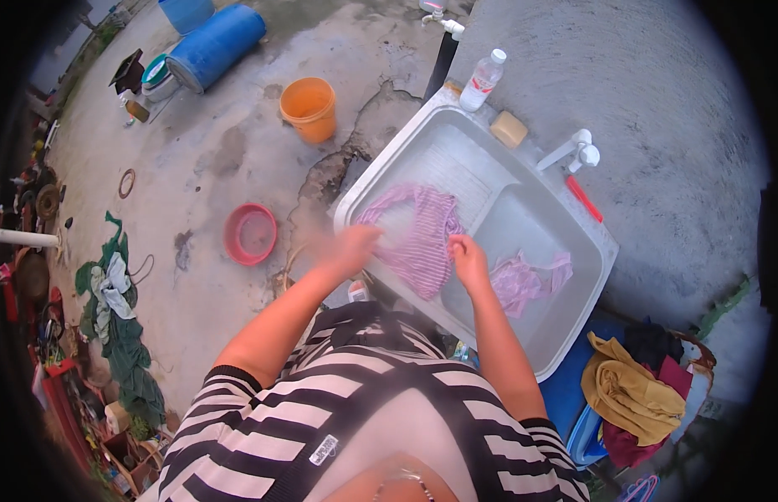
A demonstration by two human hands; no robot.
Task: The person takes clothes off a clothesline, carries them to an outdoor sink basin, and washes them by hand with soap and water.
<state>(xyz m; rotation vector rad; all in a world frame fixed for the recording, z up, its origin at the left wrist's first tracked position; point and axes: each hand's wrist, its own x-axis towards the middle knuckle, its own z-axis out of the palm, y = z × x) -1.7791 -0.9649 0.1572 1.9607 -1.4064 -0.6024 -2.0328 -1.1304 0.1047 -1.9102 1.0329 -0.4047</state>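
"Concrete floor (pixel 180 180) and a rough grey wall (pixel 657 109); it looks like an outdoor yard. What are the hands doing?"

"Right hand (pixel 468 255) has thumb and fingertips closed on the edge of a pink striped garment (pixel 431 234). Left hand (pixel 355 243) is at the opposite edge, but it's blurred, so I can't tell whether it grips."

"Where is the garment?"

"Spread over the ribbed, shallower side of a pale sink (pixel 523 222), toward the near rim."

"How far along would you say?"

"Partway, I'd judge. One piece is being handled; a second pink cloth (pixel 519 284) lies crumpled in the deeper basin, out of both hands. Neither is folded or hung. Mustard and maroon clothes (pixel 632 393) are heaped outside, past the sink's right end; whether those have had their turn, I can't tell."

"And around the sink?"

"Along its far ledge: a clear bottle (pixel 481 81), a tan block (pixel 509 130), a white tap (pixel 573 152) and a thin red object (pixel 584 198). Farther out on the left stand an orange bucket (pixel 309 113) and a red basin (pixel 250 234), with blue barrels (pixel 217 48) behind and green cloth (pixel 125 343) strewn beyond."
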